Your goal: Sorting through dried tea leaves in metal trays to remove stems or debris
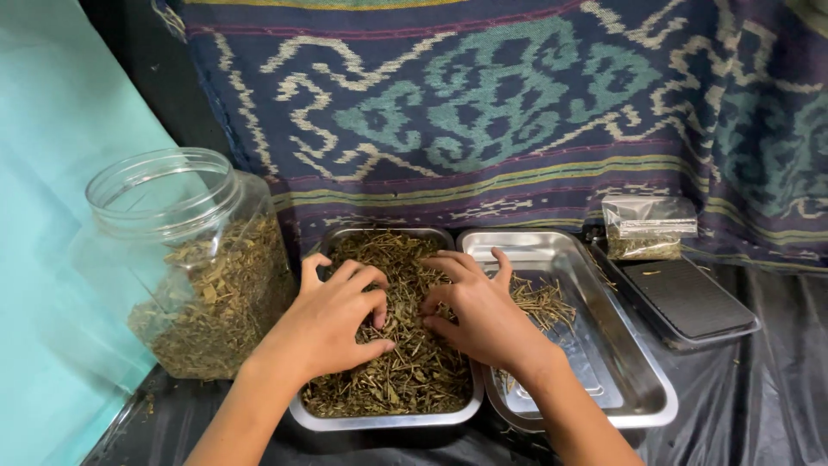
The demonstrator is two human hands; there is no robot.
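Clearly, dried herbs [405, 362]: loose leaves and twigs heaped in the left steel tray [379, 420] on the black-covered counter [759, 406].
Left hand [332, 324]: fingers curled down into the heap, raking rather than pinching.
Right hand [479, 315]: fingers bent, tips dug into the herbs, thumb raised over the right tray [638, 380].
Handling: likely light, dry, brittle, apt to scatter; best scooped in cupped handfuls.
Nearby: plastic jar [194, 259] half full, small packet [649, 226], black scale [686, 298].

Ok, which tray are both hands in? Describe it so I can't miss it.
Start at the big clear jar on the left. The tray right beside it is the one, under the left hand and right hand. It is full of dried herbs, while the right tray is nearly bare.
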